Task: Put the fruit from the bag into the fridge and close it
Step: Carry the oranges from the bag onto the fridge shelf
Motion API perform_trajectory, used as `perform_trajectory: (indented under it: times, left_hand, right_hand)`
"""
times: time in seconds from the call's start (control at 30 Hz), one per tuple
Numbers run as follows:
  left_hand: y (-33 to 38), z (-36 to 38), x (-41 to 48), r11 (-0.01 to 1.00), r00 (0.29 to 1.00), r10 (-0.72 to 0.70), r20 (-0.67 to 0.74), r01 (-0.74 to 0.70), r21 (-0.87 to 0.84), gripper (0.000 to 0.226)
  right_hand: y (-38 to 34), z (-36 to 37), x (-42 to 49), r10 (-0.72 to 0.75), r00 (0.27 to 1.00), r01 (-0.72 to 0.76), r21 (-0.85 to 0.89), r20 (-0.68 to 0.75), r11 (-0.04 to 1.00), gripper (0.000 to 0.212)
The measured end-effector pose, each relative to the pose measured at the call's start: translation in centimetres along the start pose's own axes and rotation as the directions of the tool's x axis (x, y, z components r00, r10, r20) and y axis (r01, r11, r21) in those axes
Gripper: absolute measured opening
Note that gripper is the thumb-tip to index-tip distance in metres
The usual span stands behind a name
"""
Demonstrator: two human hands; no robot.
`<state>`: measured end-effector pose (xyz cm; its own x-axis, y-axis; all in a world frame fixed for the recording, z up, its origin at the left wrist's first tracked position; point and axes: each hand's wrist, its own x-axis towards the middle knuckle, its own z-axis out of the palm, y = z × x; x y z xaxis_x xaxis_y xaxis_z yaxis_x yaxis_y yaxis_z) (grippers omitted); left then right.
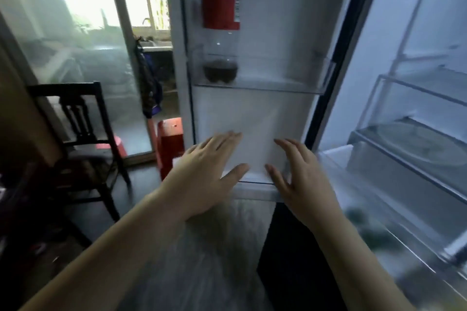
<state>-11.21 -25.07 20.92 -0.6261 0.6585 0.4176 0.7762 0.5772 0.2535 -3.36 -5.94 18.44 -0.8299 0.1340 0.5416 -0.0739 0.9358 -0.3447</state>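
Closing step: fridge door (252,113) open, both palms on it.
Our left hand (209,171) and right hand (300,179) lie flat, fingers spread wide, holding nothing, on the inner panel below the bottle (221,38). Blurred green shapes (364,225) low in the fridge (404,98) may be the fruit; no bag shows. Next, we judge, a steady swing shut. Dark floor (141,184); chair (83,134) and red stool (170,144) stand left.

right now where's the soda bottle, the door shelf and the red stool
soda bottle (220,11): head view, on its red label
door shelf (278,78): head view, on its clear front wall
red stool (170,145): head view, on its side
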Motion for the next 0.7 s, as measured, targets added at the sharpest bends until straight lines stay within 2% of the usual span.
perform_trajectory:
  times: [0.2, 0.33, 0.53, 0.7]
  left_hand:
    - [-13.6, -5.7, -9.0, 0.977, 0.977, -0.212, 0.023, 0.213, -0.011, 0.069]
    - [-20.6, -9.2, -14.8, 0.935, 0.943, -0.329, -0.055, 0.333, 0.118, 0.069]
    - [-28.1, -13.2, -22.7, 0.8, 0.819, -0.552, -0.157, 0.574, 0.174, 0.074]
    - [-32.2, -13.1, -27.2, 0.701, 0.717, -0.676, -0.173, 0.697, 0.149, 0.072]
  right_hand:
    - [-13.1, 11.8, 4.3, -0.153, 0.969, 0.127, 0.141, 0.194, 0.982, 0.06]
    - [-21.3, 17.8, 6.5, -0.277, 0.935, 0.232, 0.211, 0.22, 0.95, 0.063]
    - [-31.3, 25.3, 8.2, -0.469, 0.848, 0.37, 0.357, 0.246, 0.858, 0.056]
    - [-35.9, 30.6, 9.5, -0.599, 0.758, 0.439, 0.476, 0.26, 0.762, 0.052]
